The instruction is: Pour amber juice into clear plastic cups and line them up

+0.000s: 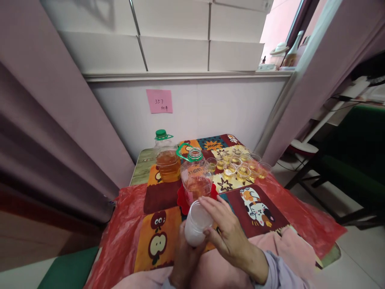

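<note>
A translucent whitish plastic jar (195,233) is tilted in front of me, its round top facing up toward the camera. My left hand (188,257) is wrapped around it from below. Across its top edge lies my right hand (228,228), fingers on the far side and thumb on the near side. Just beyond the jar stands a large clear plastic bottle (197,176), uncapped, with a green handle, on a red scalloped mat (182,200). Whether the jar holds anything white or is merely cloudy, I cannot tell.
Left of the uncapped bottle is a green-capped bottle (167,164) of amber liquid. Several small clear cups (243,172) with yellowish liquid cluster at right. Patterned mats (258,208) and red plastic sheeting (126,228) cover the table. A pink note (159,101) hangs on the wall.
</note>
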